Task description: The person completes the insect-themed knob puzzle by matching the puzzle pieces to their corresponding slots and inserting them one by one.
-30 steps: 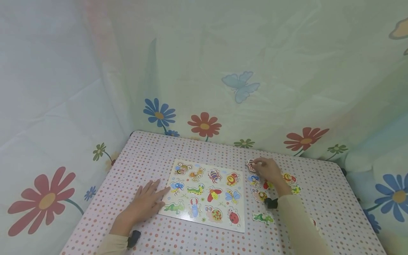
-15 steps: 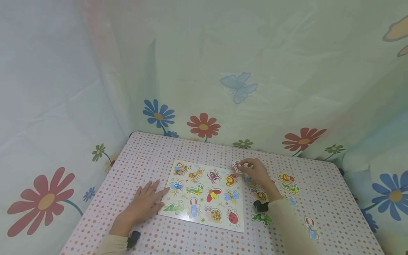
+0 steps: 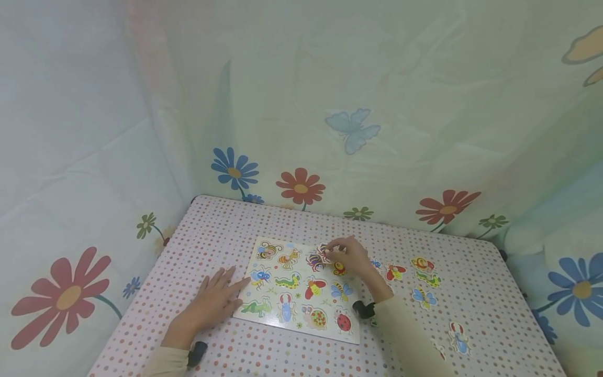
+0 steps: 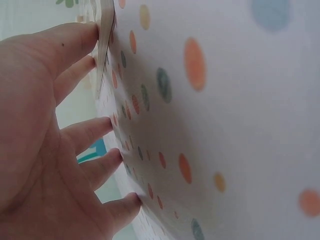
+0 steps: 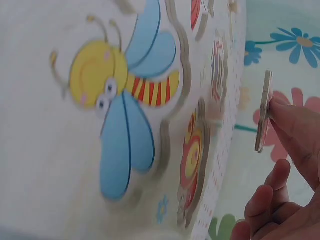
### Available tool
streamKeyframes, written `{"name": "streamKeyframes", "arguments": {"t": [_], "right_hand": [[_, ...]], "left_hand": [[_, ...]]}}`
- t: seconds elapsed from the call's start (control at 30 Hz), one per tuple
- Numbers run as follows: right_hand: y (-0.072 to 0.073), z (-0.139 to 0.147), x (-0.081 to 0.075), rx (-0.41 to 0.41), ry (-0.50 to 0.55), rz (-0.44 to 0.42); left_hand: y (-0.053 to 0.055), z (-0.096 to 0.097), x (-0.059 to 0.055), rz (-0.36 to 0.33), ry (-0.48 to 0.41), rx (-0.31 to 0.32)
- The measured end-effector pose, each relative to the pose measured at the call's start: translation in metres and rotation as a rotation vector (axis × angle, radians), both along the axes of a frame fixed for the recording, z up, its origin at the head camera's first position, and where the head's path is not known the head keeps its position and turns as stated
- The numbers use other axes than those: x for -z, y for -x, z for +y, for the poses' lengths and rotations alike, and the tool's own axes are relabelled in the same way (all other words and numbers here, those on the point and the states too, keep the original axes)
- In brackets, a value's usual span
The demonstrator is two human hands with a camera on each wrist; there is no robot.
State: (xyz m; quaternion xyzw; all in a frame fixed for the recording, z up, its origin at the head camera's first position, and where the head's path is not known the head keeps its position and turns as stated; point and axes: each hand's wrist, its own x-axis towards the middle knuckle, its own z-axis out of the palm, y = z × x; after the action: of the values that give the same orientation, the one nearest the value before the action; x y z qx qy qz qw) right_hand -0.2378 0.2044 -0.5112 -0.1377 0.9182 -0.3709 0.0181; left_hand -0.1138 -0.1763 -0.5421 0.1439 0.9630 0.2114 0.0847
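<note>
A wooden insect puzzle board (image 3: 325, 336) lies on the dotted table. My left hand (image 3: 214, 299) rests at its left side with fingers spread; in the left wrist view the thumb and a fingertip touch the board's edge (image 4: 104, 42) while the other fingertips meet the tabletop. My right hand (image 3: 350, 255) pinches a spider puzzle piece (image 3: 322, 250) between thumb and fingers, just over the printed spider (image 3: 312, 262) in the board's top row. The right wrist view has that piece (image 5: 264, 112) edge-on, raised off the board, its picture side hidden.
Loose pieces lie right of the board: a red-winged fly (image 3: 395, 272), a green caterpillar (image 3: 427, 279), a blue-winged insect (image 3: 424, 298) and a stag beetle (image 3: 459, 339). Others are partly behind the right arm. A flowered cloth (image 3: 282, 104) hangs along the table's back edge.
My right hand has carried the spider piece leftward from the loose pieces to over the board's top row. More loose pieces show at right. My left hand has stayed in place.
</note>
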Motion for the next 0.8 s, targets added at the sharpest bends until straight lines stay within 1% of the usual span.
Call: {"name": "streamKeyframes", "arguments": {"t": [0.27, 0.5, 0.8], "right_hand": [[-0.002, -0.018, 0.004, -0.02, -0.024, -0.025], [-0.001, -0.025, 0.008, -0.001, -0.09, -0.07], [-0.003, -0.03, 0.007, 0.013, -0.13, -0.119]], "left_hand": [[0.0, 0.001, -0.002, -0.012, -0.01, -0.009], [0.0, 0.001, -0.001, -0.012, -0.003, -0.01], [-0.001, -0.001, -0.002, -0.009, -0.019, -0.005]]}}
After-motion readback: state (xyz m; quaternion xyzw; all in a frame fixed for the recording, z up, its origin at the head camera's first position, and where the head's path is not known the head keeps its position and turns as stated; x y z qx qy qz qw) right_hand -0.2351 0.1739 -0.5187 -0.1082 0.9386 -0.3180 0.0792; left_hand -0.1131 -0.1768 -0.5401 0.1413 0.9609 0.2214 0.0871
